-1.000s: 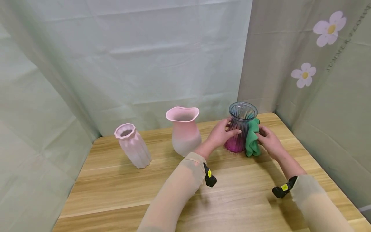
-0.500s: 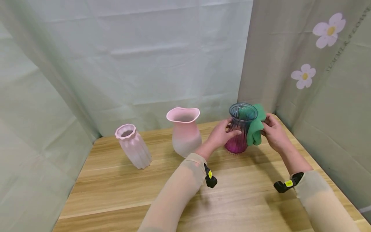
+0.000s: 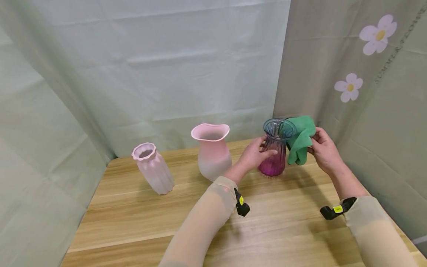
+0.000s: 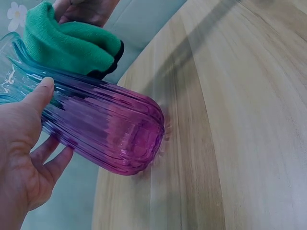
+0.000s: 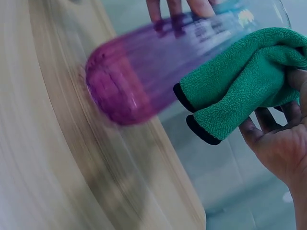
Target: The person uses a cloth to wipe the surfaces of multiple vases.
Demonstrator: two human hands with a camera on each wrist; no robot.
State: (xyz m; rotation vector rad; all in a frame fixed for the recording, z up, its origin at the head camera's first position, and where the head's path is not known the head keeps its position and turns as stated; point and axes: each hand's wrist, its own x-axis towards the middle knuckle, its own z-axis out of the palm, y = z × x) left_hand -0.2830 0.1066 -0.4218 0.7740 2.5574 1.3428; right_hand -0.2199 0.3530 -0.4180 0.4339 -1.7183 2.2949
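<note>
A ribbed glass vase (image 3: 272, 163), blue at the flared rim and purple-pink at the base, stands upright near the table's back right. My left hand (image 3: 251, 154) grips its side, thumb in front and fingers around the far side, as the left wrist view also shows. To the right of the vase, my right hand (image 3: 325, 150) pinches a folded green cloth (image 3: 301, 139) between thumb and fingers. Black edging shows on the cloth (image 5: 240, 91) in the right wrist view. It hangs beside the vase's upper part; whether it touches the glass I cannot tell.
A pink-and-white vase (image 3: 214, 159) with a wavy rim stands left of my left hand. Farther left is a pale pink fluted vase (image 3: 155, 170). Pale curtains (image 3: 186, 74) enclose the wooden table (image 3: 133, 230) at the back and sides.
My right hand has moved up and to the right with the green cloth, from the vase's lower side to beside its rim. My left hand and the glass vase have stayed put.
</note>
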